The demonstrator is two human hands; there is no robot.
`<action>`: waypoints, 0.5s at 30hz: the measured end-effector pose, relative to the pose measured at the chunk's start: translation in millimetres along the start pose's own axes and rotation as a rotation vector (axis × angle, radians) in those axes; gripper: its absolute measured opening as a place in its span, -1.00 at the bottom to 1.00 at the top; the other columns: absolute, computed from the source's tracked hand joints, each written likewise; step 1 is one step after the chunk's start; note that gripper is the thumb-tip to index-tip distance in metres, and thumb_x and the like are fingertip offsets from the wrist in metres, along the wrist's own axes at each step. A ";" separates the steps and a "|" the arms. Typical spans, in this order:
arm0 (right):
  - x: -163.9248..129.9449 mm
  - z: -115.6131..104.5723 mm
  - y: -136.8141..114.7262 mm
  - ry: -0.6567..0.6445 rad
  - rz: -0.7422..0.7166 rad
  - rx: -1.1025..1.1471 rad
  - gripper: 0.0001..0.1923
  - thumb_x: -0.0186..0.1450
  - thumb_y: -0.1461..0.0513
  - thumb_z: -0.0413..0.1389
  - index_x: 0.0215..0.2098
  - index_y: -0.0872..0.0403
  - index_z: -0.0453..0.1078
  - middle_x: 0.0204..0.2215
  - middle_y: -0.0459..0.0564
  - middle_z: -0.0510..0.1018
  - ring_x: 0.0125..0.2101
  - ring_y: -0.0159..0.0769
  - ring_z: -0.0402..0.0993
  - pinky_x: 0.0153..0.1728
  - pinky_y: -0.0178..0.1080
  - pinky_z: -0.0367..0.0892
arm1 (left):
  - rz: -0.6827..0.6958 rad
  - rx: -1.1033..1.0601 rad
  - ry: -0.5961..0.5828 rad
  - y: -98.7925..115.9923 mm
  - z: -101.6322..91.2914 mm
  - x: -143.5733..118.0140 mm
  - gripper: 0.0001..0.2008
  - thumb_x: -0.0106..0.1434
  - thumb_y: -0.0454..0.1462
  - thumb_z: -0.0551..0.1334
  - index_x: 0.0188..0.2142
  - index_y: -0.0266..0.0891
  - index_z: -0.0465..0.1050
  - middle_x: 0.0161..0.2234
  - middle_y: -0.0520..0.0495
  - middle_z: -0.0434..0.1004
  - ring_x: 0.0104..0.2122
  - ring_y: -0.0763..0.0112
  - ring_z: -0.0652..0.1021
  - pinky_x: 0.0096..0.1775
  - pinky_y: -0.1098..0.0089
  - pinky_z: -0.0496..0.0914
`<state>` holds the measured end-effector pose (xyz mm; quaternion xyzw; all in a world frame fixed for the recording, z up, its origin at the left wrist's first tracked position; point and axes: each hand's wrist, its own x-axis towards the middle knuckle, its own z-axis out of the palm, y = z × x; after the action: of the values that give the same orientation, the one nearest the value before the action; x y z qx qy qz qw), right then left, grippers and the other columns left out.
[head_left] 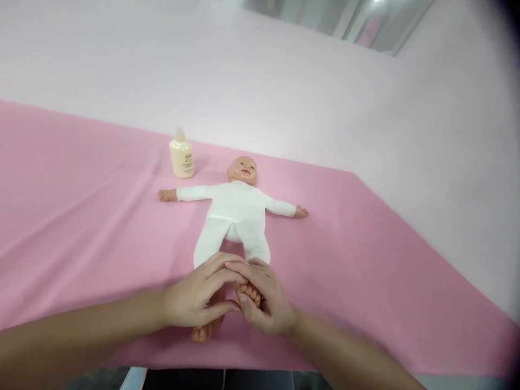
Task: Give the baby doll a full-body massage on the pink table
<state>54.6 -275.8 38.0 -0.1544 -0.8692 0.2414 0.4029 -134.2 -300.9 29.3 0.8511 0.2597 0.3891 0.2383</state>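
A baby doll (239, 203) in a white cloth body lies on its back, arms spread wide, its head away from me. Its feet point toward me. My right hand (270, 298) is wrapped round the doll's foot (252, 292) on the right side, thumb against the sole just below the toes. From the other side my left hand (203, 292) curves over the same foot, its fingers meeting those of my right hand and its thumb tip close to the heel. Beneath my left wrist the doll's other foot (200, 333) rests on the cloth.
A cream-coloured pump bottle (182, 157) stands left of the doll's head. Pink cloth (345, 260) covers the table, with creases at the left. Behind it rises a pale wall (122, 65) with a window (325, 19) at the top.
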 end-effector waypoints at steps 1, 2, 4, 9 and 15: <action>0.7 -0.4 -1.6 0.006 0.022 0.024 -0.67 0.30 0.24 -0.07 0.02 0.05 0.26 -0.47 -0.10 0.47 -0.46 -0.32 0.39 -0.31 -0.21 0.33 | 0.008 0.016 -0.003 0.1 -0.5 0.3 -0.66 0.30 -0.26 0.21 0.06 -0.14 0.24 0.03 -0.21 0.29 0.05 0.17 0.38 0.05 0.14 0.39; 1.4 -0.9 -3.3 0.013 0.043 0.049 -0.77 0.31 0.23 -0.07 -0.09 0.05 0.29 -0.49 -0.10 0.45 -0.48 -0.33 0.37 -0.33 -0.22 0.31 | 0.022 0.035 0.001 -0.1 -1.0 0.5 -0.67 0.31 -0.27 0.20 0.06 -0.13 0.25 0.03 -0.21 0.28 0.05 0.18 0.37 0.04 0.14 0.39; 2.3 -1.9 -6.5 0.026 0.076 0.096 -0.89 0.31 0.23 -0.06 -0.26 0.04 0.28 -0.53 -0.11 0.41 -0.49 -0.33 0.33 -0.36 -0.23 0.28 | 0.058 0.065 0.018 -0.8 -1.6 0.7 -0.66 0.31 -0.28 0.20 0.07 -0.10 0.27 0.06 -0.20 0.26 0.06 0.19 0.36 0.04 0.16 0.39; 3.9 -4.1 -10.8 0.000 0.083 0.111 -0.88 0.34 0.23 -0.13 -0.32 0.03 0.20 -0.56 -0.13 0.35 -0.51 -0.33 0.28 -0.35 -0.23 0.25 | 0.094 0.081 0.013 -3.7 -0.9 -0.8 -0.50 0.29 -0.27 0.24 0.18 0.03 0.18 0.10 -0.18 0.22 0.07 0.18 0.35 0.04 0.14 0.39; 3.3 -4.2 -9.3 -0.080 0.008 0.119 -0.80 0.37 0.15 -0.24 -0.29 0.02 0.15 -0.51 -0.09 0.37 -0.47 -0.29 0.30 -0.31 -0.18 0.27 | 0.160 0.071 -0.002 -7.2 3.0 -4.1 -0.18 0.29 -0.26 0.25 0.35 0.18 -0.24 0.11 -0.16 0.25 0.06 0.20 0.37 0.05 0.13 0.37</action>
<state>55.1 -280.8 47.5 -0.1241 -0.8681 0.3001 0.3754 -136.0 -298.6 21.0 0.8775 0.2042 0.3964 0.1765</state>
